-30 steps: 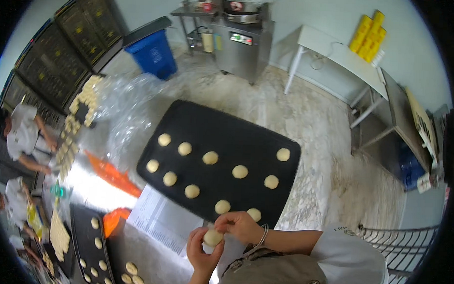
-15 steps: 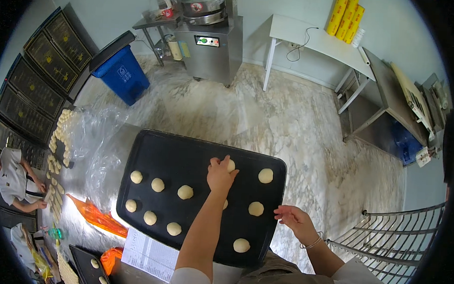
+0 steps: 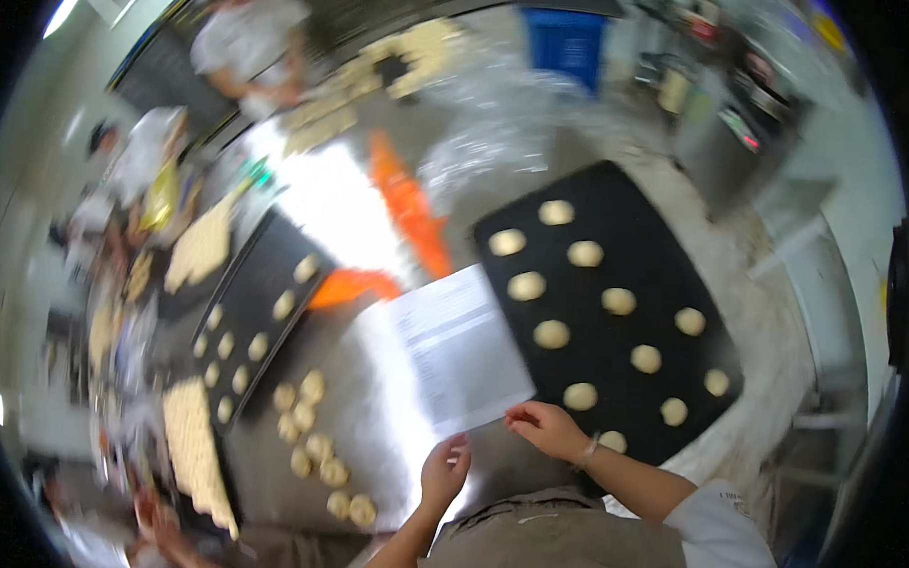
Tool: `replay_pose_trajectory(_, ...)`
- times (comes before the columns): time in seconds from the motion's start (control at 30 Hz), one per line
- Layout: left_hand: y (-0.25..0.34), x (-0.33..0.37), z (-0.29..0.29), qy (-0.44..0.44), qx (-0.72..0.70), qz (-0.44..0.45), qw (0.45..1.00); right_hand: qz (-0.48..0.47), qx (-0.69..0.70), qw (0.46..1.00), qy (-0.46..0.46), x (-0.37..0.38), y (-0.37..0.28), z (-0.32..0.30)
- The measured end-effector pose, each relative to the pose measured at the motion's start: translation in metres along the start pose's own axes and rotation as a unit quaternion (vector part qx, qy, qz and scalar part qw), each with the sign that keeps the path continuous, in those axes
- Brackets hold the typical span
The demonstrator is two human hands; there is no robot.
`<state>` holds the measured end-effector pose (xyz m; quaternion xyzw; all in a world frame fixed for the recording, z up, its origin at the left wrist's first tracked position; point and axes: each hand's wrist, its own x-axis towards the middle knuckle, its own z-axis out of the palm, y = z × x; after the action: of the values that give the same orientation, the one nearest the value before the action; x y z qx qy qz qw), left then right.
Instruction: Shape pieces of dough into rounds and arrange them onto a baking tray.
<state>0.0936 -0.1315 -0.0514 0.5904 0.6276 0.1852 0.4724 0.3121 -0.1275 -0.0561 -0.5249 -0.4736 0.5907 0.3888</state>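
My left hand hovers over the steel table just below a printed paper sheet. It holds nothing, and its fingers are loosely bent and a little apart. By the sheet's lower right corner, next to the near edge of a large black baking tray, is my right hand, empty with relaxed fingers. Pale round dough balls sit spaced in rows on that tray. To the left of my hands, several loose dough balls lie grouped on the bare table.
A second black tray with dough balls lies at left, near orange plastic and crumpled clear film. Sheets of dough pieces line the table's left side. Co-workers stand along it. A blue bin stands at the back.
My view has swung left toward the table. My left hand has let go of the dough ball on the tray and drawn back; both hands are now close together near my body.
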Motion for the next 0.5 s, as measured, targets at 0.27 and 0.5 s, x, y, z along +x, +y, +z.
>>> replay_pose_trajectory(0.27,-0.093,-0.146,-0.057,0.278,-0.305,-0.229,0.882,0.009,-0.282,0.908,-0.310,0.120,0.057,0.275)
replay_pose_trajectory(0.5,-0.112,-0.172,-0.086,0.395,-0.472,-0.219,0.757,0.269,-0.108,0.943,-0.166,0.122,0.063,0.390)
